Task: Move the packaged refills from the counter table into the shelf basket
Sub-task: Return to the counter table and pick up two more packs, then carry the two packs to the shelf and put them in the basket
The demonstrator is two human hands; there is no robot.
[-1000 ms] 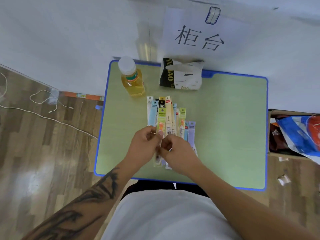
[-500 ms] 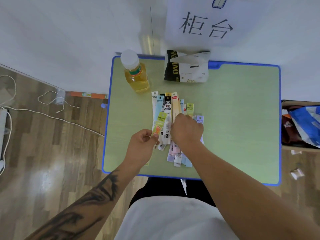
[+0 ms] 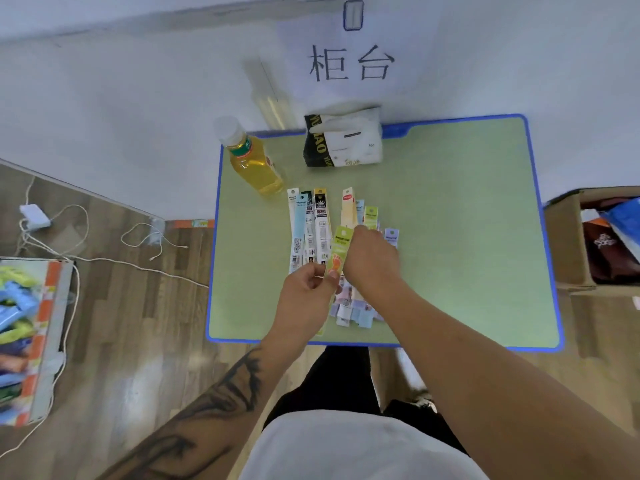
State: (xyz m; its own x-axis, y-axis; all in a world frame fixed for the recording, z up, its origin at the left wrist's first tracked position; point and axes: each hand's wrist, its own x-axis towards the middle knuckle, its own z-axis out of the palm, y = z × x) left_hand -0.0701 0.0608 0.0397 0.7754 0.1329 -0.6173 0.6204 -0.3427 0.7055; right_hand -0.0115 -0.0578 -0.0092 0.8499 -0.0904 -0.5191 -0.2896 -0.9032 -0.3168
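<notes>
Pinching green refill pack between left hand thumb and fingers, pack lifted off pile. Right hand sits palm-down over middle of refill spread on green counter table, fingers hidden, can't tell if gripping anything. Juice bottle and white bag at back edge. Cardboard box beside table, right side.
</notes>
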